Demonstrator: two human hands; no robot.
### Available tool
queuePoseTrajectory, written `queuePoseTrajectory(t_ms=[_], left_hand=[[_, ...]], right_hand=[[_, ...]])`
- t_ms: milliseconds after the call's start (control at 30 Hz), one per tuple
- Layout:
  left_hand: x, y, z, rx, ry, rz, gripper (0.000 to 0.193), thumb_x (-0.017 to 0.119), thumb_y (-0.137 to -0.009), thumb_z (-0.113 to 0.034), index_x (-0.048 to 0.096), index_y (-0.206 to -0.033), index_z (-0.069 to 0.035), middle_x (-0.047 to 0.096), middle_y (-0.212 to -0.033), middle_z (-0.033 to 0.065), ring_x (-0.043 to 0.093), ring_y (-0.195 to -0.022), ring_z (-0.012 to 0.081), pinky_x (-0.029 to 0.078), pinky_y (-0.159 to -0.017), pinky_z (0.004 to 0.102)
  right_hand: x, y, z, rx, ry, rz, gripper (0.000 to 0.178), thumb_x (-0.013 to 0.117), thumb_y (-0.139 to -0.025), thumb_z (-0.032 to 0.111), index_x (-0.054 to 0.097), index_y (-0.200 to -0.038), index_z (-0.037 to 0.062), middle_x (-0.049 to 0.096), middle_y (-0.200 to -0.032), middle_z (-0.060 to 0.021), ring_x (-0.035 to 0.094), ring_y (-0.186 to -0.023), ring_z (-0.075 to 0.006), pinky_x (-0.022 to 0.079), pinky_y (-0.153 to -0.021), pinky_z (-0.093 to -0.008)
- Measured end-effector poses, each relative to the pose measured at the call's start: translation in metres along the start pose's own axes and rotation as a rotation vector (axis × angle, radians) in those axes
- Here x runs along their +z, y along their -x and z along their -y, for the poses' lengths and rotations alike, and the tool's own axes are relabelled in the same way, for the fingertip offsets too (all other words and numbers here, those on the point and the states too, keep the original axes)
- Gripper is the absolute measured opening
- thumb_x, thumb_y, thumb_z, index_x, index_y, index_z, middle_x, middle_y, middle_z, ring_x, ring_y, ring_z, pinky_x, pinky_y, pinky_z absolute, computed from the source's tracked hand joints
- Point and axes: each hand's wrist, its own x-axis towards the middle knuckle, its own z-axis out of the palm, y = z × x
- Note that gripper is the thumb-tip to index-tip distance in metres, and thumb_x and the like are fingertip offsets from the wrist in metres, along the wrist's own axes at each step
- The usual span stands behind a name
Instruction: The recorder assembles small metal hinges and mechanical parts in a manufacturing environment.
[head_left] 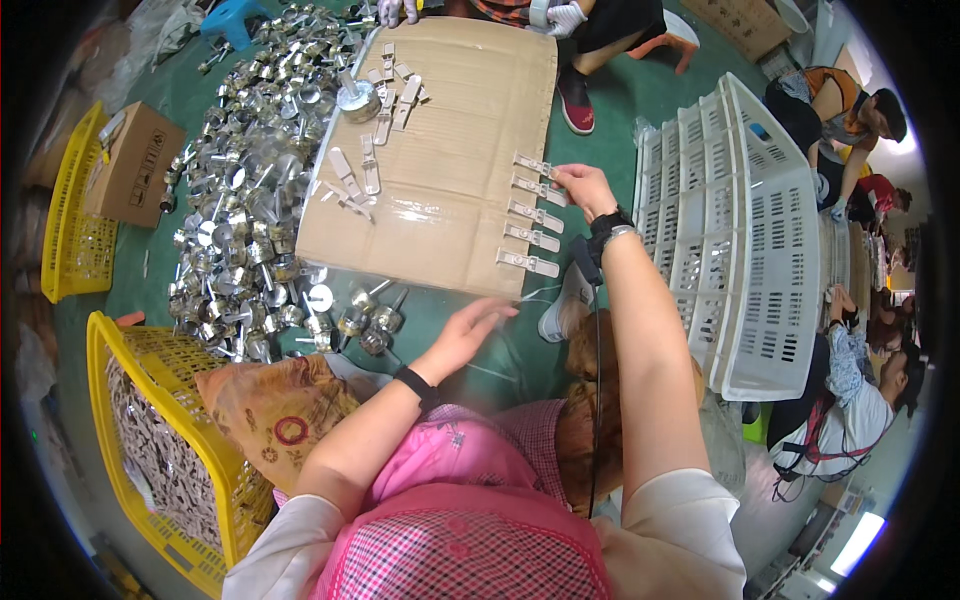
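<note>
At the right edge of a cardboard sheet (440,150), my right hand (588,190) pinches the outer end of the farthest flat pale clip-like piece (532,165). Below it, several matching pieces (533,212) lie in a row, jutting past the edge. My left hand (470,332) is slightly blurred beside the cardboard's near edge, fingers stretched out, with nothing visible in it. More loose pale pieces (345,172) are scattered over the cardboard's left side. Among them stands a round metal part with a stem (357,100).
A large heap of metal stemmed parts (255,190) covers the floor at left. Yellow baskets (100,345) and a carton (140,165) stand beyond it. White crates (735,240) stand at right. Another person's gloved hand (398,10) touches the far edge; other people sit farther right.
</note>
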Motion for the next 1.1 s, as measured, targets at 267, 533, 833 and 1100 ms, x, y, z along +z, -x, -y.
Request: queuePoseTrajectory(t_ms=[267, 533, 833, 1100], left_hand=[[0.0, 0.0, 0.003, 0.036, 0.001, 0.008, 0.03, 0.043, -0.096, -0.013, 0.047, -0.123, 0.0, 0.061, -0.114, 0.0057, 0.052, -0.108, 0.0128, 0.038, -0.094, 0.0265], [-0.002, -0.004, 0.024, 0.052, 0.02, -0.035, 0.028, 0.046, -0.094, -0.013, 0.05, -0.119, 0.001, 0.063, -0.107, 0.0066, 0.054, -0.103, 0.0129, 0.041, -0.091, 0.0262], [0.011, -0.026, 0.078, 0.408, -0.297, -0.322, 0.027, 0.052, -0.089, -0.014, 0.056, -0.111, 0.0, 0.063, -0.106, 0.0187, 0.06, -0.098, 0.029, 0.045, -0.085, 0.034], [0.0, -0.01, 0.021, 0.083, -0.054, -0.054, 0.028, 0.046, -0.092, -0.009, 0.052, -0.117, 0.001, 0.062, -0.111, 0.0116, 0.056, -0.104, 0.0186, 0.041, -0.093, 0.0296]], right_hand=[[-0.001, -0.005, -0.007, -0.221, 0.26, -0.237, 0.033, 0.067, -0.078, 0.027, 0.065, -0.099, 0.002, 0.066, -0.087, -0.0112, 0.062, -0.076, -0.0192, 0.048, -0.067, -0.0309], [0.118, 0.073, 0.094, -0.765, 0.53, 0.117, 0.023, 0.063, -0.075, 0.016, 0.065, -0.093, 0.0016, 0.063, -0.082, -0.0163, 0.062, -0.078, -0.0272, 0.05, -0.071, -0.035], [0.27, 0.102, 0.107, -0.632, 1.119, 0.128, 0.024, 0.068, -0.071, 0.022, 0.064, -0.084, 0.0027, 0.065, -0.083, -0.0163, 0.063, -0.079, -0.033, 0.051, -0.072, -0.0408], [0.19, 0.08, 0.103, -0.444, 0.36, 0.307, 0.037, 0.063, -0.079, 0.018, 0.056, -0.111, -0.0006, 0.062, -0.079, -0.0072, 0.059, -0.07, -0.0193, 0.048, -0.063, -0.032]])
